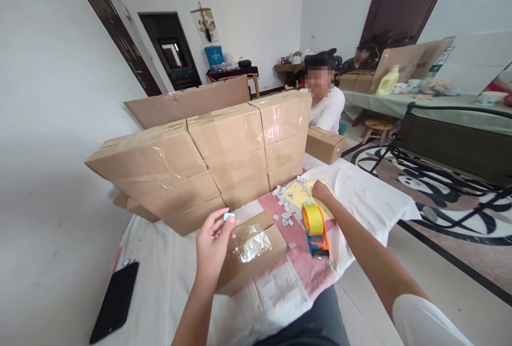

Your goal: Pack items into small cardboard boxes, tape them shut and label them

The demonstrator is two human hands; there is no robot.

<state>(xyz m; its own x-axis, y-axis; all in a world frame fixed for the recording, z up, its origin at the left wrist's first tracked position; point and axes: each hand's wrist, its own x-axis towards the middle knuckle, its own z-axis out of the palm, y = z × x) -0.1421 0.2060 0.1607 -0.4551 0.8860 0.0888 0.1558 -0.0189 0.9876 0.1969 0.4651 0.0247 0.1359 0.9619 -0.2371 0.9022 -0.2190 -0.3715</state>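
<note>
My left hand (pixel 214 236) is raised over the near side of a taped cardboard box (pixel 260 244). Between its thumb and fingers it pinches a small white label with a blue edge (pixel 229 216). Farther right, my right hand (pixel 322 191) is closed, its fingertips down at a yellow sheet (pixel 330 208); whatever they grip is hidden. Small white paper pieces (pixel 286 212) lie scattered left of that sheet. Just in front of the right hand stands a tape dispenser (pixel 318 247) in orange and blue, carrying a yellow roll.
A wall of stacked, taped boxes (pixel 224 143) runs along the table's far side. A black phone (pixel 116 303) lies at the left edge. Behind the table, a person in a white shirt (pixel 330 109) sits near another box (pixel 325 144). A dark-framed chair (pixel 456 143) stands to the right.
</note>
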